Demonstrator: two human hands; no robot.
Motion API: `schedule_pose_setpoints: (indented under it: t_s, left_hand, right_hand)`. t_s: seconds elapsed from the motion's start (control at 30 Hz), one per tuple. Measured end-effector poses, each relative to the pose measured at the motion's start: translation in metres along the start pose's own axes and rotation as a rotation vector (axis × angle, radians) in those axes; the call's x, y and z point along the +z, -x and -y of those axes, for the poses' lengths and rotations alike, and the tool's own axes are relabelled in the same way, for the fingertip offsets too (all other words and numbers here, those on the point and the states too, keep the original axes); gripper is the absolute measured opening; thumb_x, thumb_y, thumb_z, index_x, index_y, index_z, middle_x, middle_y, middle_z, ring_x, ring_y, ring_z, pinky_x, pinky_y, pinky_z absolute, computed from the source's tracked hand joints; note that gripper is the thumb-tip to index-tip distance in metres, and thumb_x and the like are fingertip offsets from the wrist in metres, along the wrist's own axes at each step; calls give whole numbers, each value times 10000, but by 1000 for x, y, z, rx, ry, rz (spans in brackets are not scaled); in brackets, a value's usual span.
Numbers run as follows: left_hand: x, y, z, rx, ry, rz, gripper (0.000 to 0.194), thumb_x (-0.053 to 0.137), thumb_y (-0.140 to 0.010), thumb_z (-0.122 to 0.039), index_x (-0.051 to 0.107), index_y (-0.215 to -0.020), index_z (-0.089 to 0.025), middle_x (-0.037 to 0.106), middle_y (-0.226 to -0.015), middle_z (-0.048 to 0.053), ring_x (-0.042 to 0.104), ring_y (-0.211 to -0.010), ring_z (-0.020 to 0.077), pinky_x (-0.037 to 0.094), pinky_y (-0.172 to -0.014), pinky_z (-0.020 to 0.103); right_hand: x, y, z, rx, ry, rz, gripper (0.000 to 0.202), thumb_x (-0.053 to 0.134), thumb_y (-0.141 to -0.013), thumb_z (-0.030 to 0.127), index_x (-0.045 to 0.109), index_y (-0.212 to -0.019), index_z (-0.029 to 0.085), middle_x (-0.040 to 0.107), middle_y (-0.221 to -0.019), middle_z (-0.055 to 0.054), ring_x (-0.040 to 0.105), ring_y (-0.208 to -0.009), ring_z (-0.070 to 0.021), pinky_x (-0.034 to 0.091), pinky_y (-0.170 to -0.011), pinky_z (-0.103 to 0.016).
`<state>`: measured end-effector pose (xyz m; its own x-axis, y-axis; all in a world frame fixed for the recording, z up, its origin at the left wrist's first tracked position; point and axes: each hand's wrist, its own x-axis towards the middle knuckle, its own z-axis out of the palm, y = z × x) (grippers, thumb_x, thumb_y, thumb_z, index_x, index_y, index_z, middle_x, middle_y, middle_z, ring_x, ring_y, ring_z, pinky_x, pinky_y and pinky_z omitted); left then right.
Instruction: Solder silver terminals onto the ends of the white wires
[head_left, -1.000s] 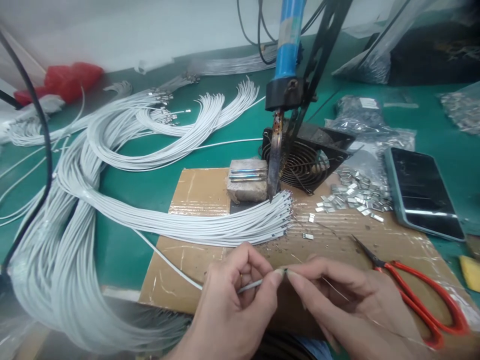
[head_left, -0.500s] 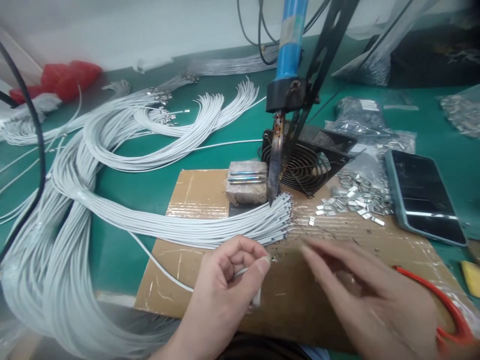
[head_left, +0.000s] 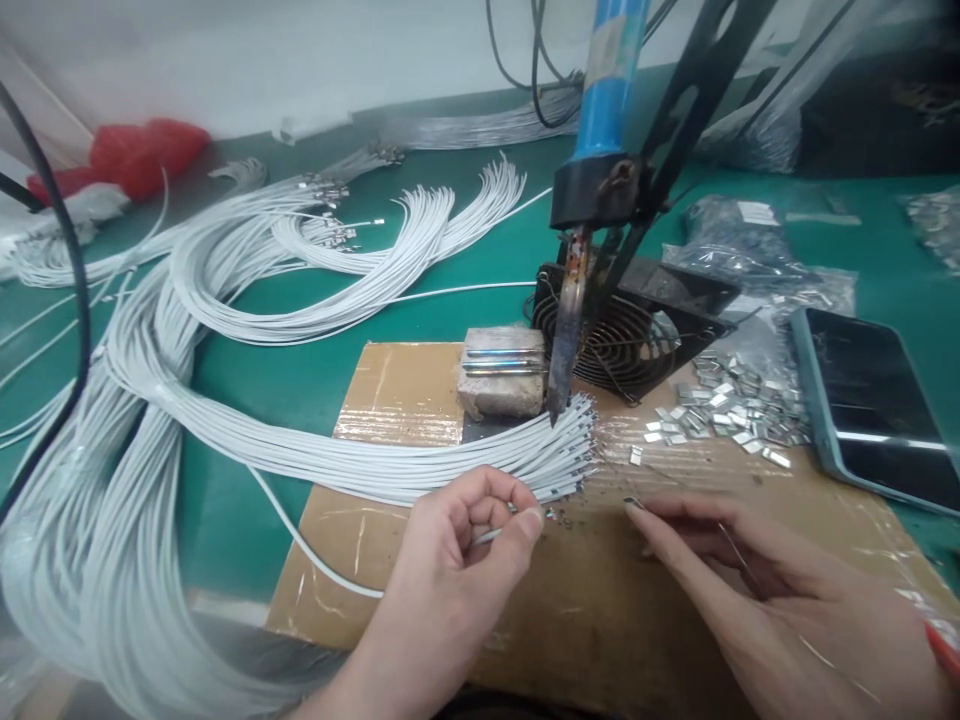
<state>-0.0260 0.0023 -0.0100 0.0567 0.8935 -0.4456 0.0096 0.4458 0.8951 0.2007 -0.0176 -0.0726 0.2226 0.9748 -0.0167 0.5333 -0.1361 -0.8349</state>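
My left hand [head_left: 469,560] is closed in a pinch around a white cable [head_left: 319,560], whose end is mostly hidden by the fingers. To its right, my right hand [head_left: 750,580] has thumb and forefinger pressed together on a small, dark metallic piece [head_left: 632,502]. A thin silvery wire [head_left: 739,555] also runs across that palm. Between and beyond the hands hangs a soldering iron [head_left: 574,330] with a blue handle, its tip pointing down over the ends of a white cable bundle [head_left: 420,465]. Loose metal clips [head_left: 720,400] lie beyond my right hand.
Cardboard [head_left: 397,385] covers the work area. On it sits a pale block [head_left: 502,390] with metal rods on top. Behind the iron stands a black fan [head_left: 622,345]. A phone [head_left: 885,400], clip bags [head_left: 739,240] and a red handle [head_left: 943,650] are on the right; more cables lie left.
The scene has shifted slightly rightward in view. My right hand, blurred before, is now sharper, with the wire visible in it. The red handles are now mostly out of sight.
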Motion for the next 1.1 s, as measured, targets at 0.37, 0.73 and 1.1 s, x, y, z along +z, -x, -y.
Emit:
schedule_pose_setpoints:
  t_s: [0.37, 0.73, 1.1]
  left_hand:
    - [9, -2, -5, -20, 25, -53, 178, 751, -803, -298, 625, -750, -184, 408, -559, -100, 282, -496, 66, 181, -453, 172]
    - [12, 6, -22, -83, 61, -63, 223, 748, -828, -342, 627, -760, -167, 480, -610, -72, 365, -564, 82, 283, -532, 193]
    - [13, 6, -20, -85, 75, -78, 248, 783, -800, -361, 633, -744, -172, 483, -602, -67, 384, -557, 88, 303, -537, 193]
  right_hand:
    - [8, -4, 50, -80, -287, 189, 133, 839, -837, 290, 859, -969, 295, 840, -846, 5, 822, -712, -179, 625, -629, -99]
    - [15, -2, 61, -6, -488, 386, 192, 803, -905, 288, 881, -1055, 380, 828, -904, -2, 807, -774, -173, 633, -657, -128]
    - [12, 1, 56, -108, -416, 335, 263, 823, -881, 224, 871, -1083, 387, 834, -889, 23, 821, -745, -166, 633, -621, -103]
